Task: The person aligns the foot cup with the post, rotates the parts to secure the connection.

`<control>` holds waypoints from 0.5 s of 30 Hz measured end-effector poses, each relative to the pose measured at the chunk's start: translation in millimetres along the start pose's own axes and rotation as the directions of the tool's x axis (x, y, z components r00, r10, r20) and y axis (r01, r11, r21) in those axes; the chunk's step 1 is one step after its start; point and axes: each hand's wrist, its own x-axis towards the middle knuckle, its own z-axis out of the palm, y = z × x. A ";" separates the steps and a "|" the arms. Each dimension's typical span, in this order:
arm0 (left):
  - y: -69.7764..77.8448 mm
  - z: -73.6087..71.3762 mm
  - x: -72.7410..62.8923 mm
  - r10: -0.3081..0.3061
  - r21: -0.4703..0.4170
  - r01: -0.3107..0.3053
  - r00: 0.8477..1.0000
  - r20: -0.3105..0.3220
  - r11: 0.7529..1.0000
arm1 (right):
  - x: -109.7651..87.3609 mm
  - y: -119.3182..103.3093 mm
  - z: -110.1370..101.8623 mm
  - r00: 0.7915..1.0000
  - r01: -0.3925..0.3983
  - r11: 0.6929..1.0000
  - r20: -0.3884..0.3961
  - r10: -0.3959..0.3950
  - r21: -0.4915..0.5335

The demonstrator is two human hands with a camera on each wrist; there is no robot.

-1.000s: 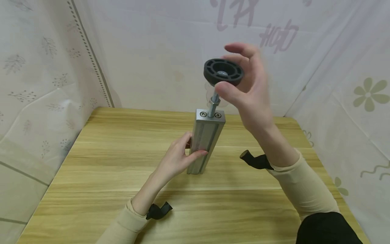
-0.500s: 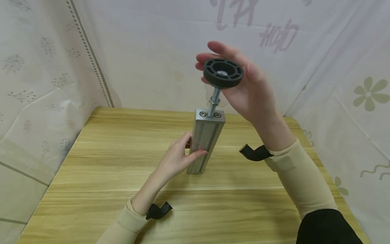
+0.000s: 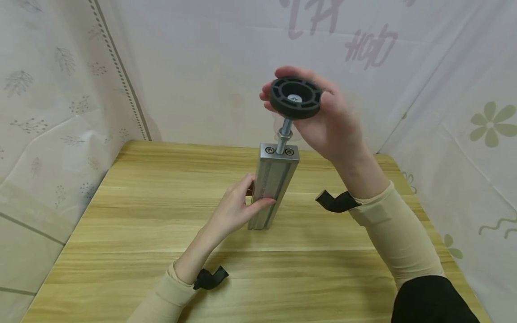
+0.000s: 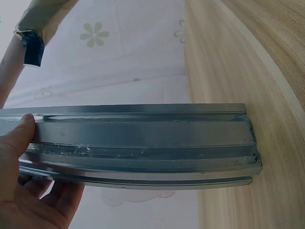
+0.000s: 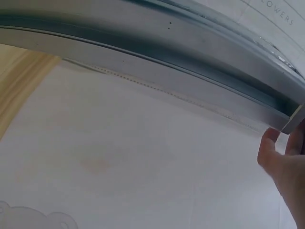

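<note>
An aluminium profile [image 3: 276, 177] stands upright on the table in the head view, its end plate held by two socket screws. From that plate rises a threaded rod [image 3: 287, 124] with a hex nut [image 3: 285, 134], topped by the round black base of a levelling foot [image 3: 296, 109]. My left hand [image 3: 230, 206] grips the profile at mid-height, thumb across the near face. Up at the foot, my right hand [image 3: 335, 123] holds the black base, thumb at its right rim and fingers behind its left side. In the left wrist view the profile [image 4: 138, 136] shows scuffed grooves.
The wooden table [image 3: 149, 202] has a patterned white cloth [image 3: 210, 80] behind it and at both sides. Black straps [image 3: 337, 202] hang from both wrists.
My right hand has let go of the near rim, swung round behind the levelling foot, and closed on it again with the thumb at the right. My left hand keeps its grip.
</note>
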 end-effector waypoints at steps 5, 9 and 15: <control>1.2 0.1 0.2 0.005 -0.003 -0.005 1.000 -0.008 1.000 | -2.5 1.6 6.1 0.992 0.100 0.986 -0.064 -0.109 -0.135; 1.8 0.1 0.1 0.008 -0.005 -0.008 1.000 -0.010 1.000 | -4.6 1.8 14.1 0.971 0.164 0.942 -0.119 -0.206 -0.292; 0.9 0.7 0.4 0.014 -0.006 -0.014 1.000 -0.008 1.000 | -9.0 1.1 31.4 0.922 0.184 0.812 -0.190 -0.338 -0.554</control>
